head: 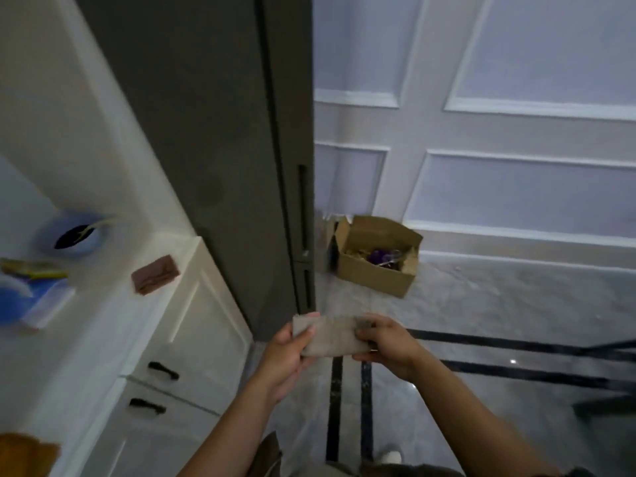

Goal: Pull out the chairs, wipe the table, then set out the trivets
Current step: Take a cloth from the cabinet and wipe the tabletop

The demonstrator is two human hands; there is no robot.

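Cloth point(330, 339): a grey folded rectangle is being held level between both hands, above the tiled floor point(481, 321) and just in front of the dark tall cabinet point(206, 132). The table is not appearing in this view.
Left hand point(287, 356): is gripping the cloth's left end, with the thumb lying on top and the fingers curling underneath.
Right hand point(385, 346): is pinching the cloth's right end, with the fingertips folding over its upper edge.
Step in hand: judging by the task, the cloth is being readied for wiping the table.
Doing it well: the folds are best kept square, so that a flat pad is facing the tabletop. Both ends should be staying clamped until one palm is taking over.
Cardboard box point(377, 259): is standing open on the floor against the panelled wall, and is holding purple items and pale scraps (too blurred for naming).
Blue tub point(70, 234): is sitting on the white counter point(103, 304). Its opening is showing dark and a pale strip is poking out.
Brown cloth point(155, 274): is lying folded on the counter, near the tub but apart from it.
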